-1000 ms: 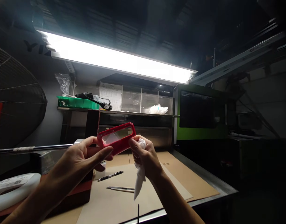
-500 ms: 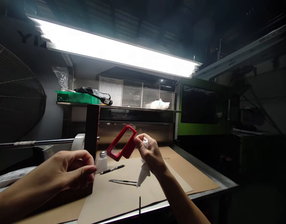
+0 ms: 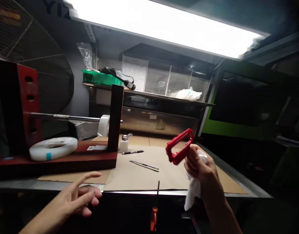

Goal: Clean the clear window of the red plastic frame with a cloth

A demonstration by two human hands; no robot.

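My right hand (image 3: 200, 167) grips a red rectangular plastic frame (image 3: 179, 146) by one end, together with a white cloth (image 3: 193, 191) that hangs below the fist. The frame stands tilted above the right part of the cardboard-covered bench (image 3: 139, 175). My left hand (image 3: 77, 198) hangs low at the bench's front edge, fingers spread and holding nothing. A black pen (image 3: 132, 152) and a slim metal blade (image 3: 144, 165) lie on the cardboard between the hands.
A red-and-black tape stand (image 3: 66, 161) with a steel rod (image 3: 64, 117) and a white tape roll (image 3: 53, 148) fills the left. A small white bottle (image 3: 124, 143) stands beside it. A shelf behind carries a green tray (image 3: 100, 78). A green machine (image 3: 237, 126) is at right.
My left hand let go of the red frame and dropped to the bench's front edge. The right hand carried the frame right and lower. The view turned left and down.
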